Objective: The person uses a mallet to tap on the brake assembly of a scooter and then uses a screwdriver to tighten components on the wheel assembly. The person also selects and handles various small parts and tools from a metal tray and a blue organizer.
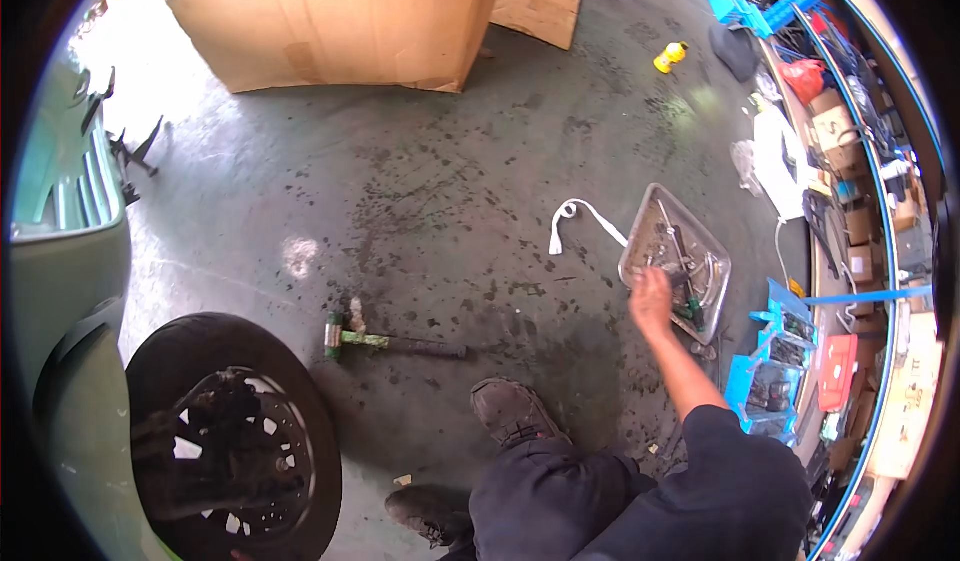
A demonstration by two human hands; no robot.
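My right hand (650, 291) reaches into a grey metal tray (649, 202) on the floor, its fingers closed on something I cannot make out among small metal parts and tools. A green-handled tool (690, 308) lies just beside the hand, and a white cord (590, 208) runs out from the tray's left side. A green-and-black mallet (400, 346) lies on the floor to the left, near a tyre (230, 336) with its dark wheel. At the bottom edge by the tyre a small reddish patch (240, 553) shows, too small to tell whether it is my left hand.
A pale green vehicle body (70, 291) stands at the left. Large cardboard (330, 21) is ahead, a yellow bottle (668, 58) beyond the tray. Along the right run shelving with boxes (860, 221), blue bins (775, 361) and a red case (836, 371). My shoes (510, 411) are below.
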